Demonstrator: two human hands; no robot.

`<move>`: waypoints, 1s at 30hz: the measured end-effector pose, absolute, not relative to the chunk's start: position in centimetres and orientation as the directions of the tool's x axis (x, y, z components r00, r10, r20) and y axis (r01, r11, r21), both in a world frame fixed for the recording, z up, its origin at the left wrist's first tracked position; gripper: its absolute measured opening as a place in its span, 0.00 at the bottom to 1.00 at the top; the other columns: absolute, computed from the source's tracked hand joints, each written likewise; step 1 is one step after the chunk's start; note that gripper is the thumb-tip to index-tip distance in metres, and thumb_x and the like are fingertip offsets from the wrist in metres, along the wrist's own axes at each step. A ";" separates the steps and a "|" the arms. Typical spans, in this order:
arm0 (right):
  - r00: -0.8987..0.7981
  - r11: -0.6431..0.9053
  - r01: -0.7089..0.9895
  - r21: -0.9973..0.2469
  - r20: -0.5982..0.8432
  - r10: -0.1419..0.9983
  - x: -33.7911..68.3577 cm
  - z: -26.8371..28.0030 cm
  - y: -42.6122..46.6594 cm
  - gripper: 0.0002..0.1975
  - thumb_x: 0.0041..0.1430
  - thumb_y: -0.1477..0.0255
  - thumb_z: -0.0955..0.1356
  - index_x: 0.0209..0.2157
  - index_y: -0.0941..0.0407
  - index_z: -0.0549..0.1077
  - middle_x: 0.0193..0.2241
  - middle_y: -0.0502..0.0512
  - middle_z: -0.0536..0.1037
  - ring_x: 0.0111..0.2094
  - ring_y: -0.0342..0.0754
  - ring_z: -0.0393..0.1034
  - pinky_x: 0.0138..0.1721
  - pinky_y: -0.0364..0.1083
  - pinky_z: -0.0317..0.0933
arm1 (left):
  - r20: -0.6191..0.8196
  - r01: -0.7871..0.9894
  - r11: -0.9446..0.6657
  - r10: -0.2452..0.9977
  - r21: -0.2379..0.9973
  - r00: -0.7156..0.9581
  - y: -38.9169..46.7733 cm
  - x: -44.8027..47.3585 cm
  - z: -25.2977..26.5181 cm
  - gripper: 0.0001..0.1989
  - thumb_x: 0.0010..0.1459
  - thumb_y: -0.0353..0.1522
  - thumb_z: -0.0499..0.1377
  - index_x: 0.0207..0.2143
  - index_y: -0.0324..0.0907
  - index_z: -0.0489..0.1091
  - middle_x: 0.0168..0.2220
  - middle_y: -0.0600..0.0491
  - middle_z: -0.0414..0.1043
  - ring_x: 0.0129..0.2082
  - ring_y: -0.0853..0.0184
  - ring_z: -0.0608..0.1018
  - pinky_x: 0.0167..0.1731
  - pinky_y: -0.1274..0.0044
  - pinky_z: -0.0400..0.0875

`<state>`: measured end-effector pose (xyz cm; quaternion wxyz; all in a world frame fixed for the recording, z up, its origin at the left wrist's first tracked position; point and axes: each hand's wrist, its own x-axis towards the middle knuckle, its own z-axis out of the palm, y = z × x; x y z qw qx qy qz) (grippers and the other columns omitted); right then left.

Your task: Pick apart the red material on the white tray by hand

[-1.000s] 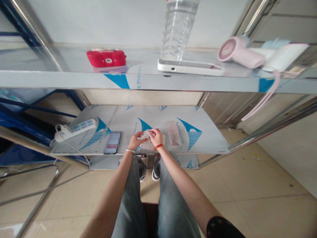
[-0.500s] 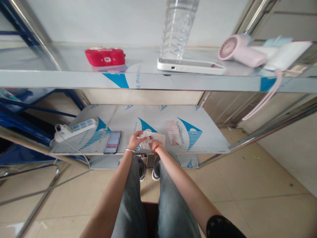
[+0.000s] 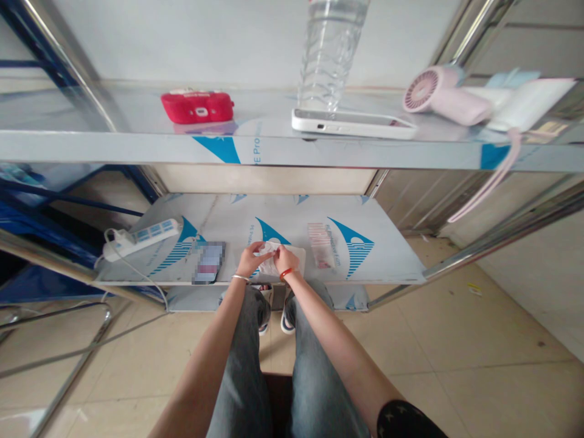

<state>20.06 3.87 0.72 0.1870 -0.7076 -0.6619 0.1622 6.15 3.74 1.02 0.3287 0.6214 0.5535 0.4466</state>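
Observation:
Over the lower shelf, my left hand [image 3: 249,261] is closed on the left side of a small whitish, crinkled packet [image 3: 268,266], thumb and fingers bent round it. My right hand [image 3: 286,260] meets it from the other side, its fingertips pinched at the packet's upper right. What lies between those fingertips is too small to make out. Under and beside my right hand lies a flat white pad-like piece [image 3: 300,254]. Just right of that rests a clear packet with reddish stripes [image 3: 321,244].
A phone [image 3: 208,263] and a white power strip [image 3: 142,237] with a cable lie left on the lower shelf [image 3: 387,255]. Above, the upper shelf's edge [image 3: 365,152] crosses my view, bearing a red case [image 3: 198,107], a bottle [image 3: 332,55], a white-cased phone [image 3: 351,123] and a pink fan [image 3: 447,97].
My right hand has moved slightly up and left, bringing its fingertips to the packet's upper part near my left fingers. My left hand stays almost in place.

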 end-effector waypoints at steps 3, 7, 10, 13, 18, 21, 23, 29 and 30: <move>0.162 -0.021 0.794 -0.607 0.179 0.970 20.3 1.8 3.6 0.14 0.65 0.67 0.58 0.45 0.56 0.70 0.33 0.54 0.78 0.33 0.46 0.72 0.32 0.41 0.57 | 0.194 0.383 -0.176 0.981 0.907 -0.008 3.9 6.1 0.8 0.25 0.40 0.42 0.67 0.40 0.39 0.73 0.35 0.49 0.75 0.34 0.65 0.74 0.37 0.75 0.67; 0.128 0.153 0.697 -0.701 0.331 0.935 20.2 2.3 3.1 0.14 0.64 0.65 0.59 0.42 0.57 0.72 0.30 0.52 0.77 0.30 0.44 0.70 0.32 0.40 0.57 | 0.189 0.362 -0.175 0.982 0.916 -0.003 4.1 6.2 0.5 0.25 0.39 0.40 0.68 0.40 0.39 0.73 0.35 0.49 0.75 0.34 0.65 0.74 0.37 0.75 0.67; 0.046 0.277 0.638 -0.719 0.394 0.918 20.0 2.2 2.9 0.15 0.62 0.63 0.61 0.41 0.57 0.73 0.31 0.52 0.77 0.29 0.43 0.69 0.32 0.39 0.58 | 0.187 0.365 -0.182 0.982 0.913 0.022 4.2 6.2 0.4 0.23 0.40 0.39 0.67 0.40 0.39 0.74 0.35 0.49 0.75 0.34 0.65 0.74 0.38 0.74 0.67; 0.044 0.277 0.630 -0.726 0.389 0.920 20.0 2.1 3.0 0.16 0.62 0.61 0.61 0.42 0.57 0.73 0.30 0.52 0.77 0.29 0.43 0.69 0.33 0.40 0.59 | 0.180 0.361 -0.178 0.983 0.915 0.028 4.1 6.3 0.6 0.22 0.41 0.39 0.66 0.40 0.39 0.74 0.36 0.49 0.75 0.35 0.65 0.74 0.38 0.74 0.67; 0.192 -0.025 0.733 -0.679 0.172 0.966 20.7 1.2 4.0 0.16 0.60 0.70 0.63 0.50 0.58 0.67 0.36 0.55 0.77 0.36 0.46 0.71 0.37 0.42 0.60 | 0.183 0.375 -0.165 0.983 0.912 -0.012 3.8 6.3 1.1 0.26 0.39 0.43 0.67 0.40 0.38 0.73 0.36 0.48 0.75 0.35 0.65 0.73 0.37 0.74 0.67; 0.174 -0.132 0.801 -0.584 0.016 0.985 20.9 0.6 4.3 0.17 0.58 0.73 0.65 0.50 0.59 0.66 0.44 0.60 0.74 0.42 0.49 0.70 0.40 0.43 0.61 | 0.194 0.403 -0.165 0.980 0.900 -0.032 3.6 6.3 1.4 0.25 0.40 0.44 0.66 0.40 0.39 0.73 0.35 0.50 0.75 0.34 0.65 0.73 0.37 0.75 0.67; 0.125 -0.123 0.834 -0.538 -0.032 0.992 20.8 0.3 4.3 0.15 0.59 0.73 0.64 0.48 0.59 0.68 0.45 0.61 0.73 0.42 0.49 0.70 0.40 0.44 0.61 | 0.197 0.409 -0.163 0.979 0.898 -0.044 3.5 6.3 1.6 0.25 0.42 0.45 0.65 0.39 0.39 0.73 0.35 0.50 0.75 0.34 0.66 0.74 0.37 0.75 0.67; -0.118 0.067 0.860 -0.505 -0.068 0.991 20.6 0.5 3.3 0.15 0.53 0.76 0.68 0.45 0.55 0.72 0.48 0.58 0.72 0.45 0.49 0.69 0.45 0.43 0.61 | 0.185 0.400 -0.119 0.974 0.909 -0.132 3.4 6.4 2.3 0.24 0.46 0.47 0.63 0.40 0.39 0.73 0.33 0.50 0.75 0.32 0.66 0.75 0.34 0.77 0.67; -0.169 0.109 0.854 -0.509 -0.073 0.983 20.7 0.6 3.2 0.16 0.53 0.78 0.68 0.45 0.54 0.73 0.49 0.56 0.72 0.47 0.48 0.68 0.47 0.42 0.60 | 0.180 0.407 -0.104 0.972 0.908 -0.153 3.4 6.4 2.3 0.24 0.46 0.48 0.62 0.40 0.39 0.73 0.33 0.50 0.75 0.32 0.66 0.75 0.33 0.77 0.67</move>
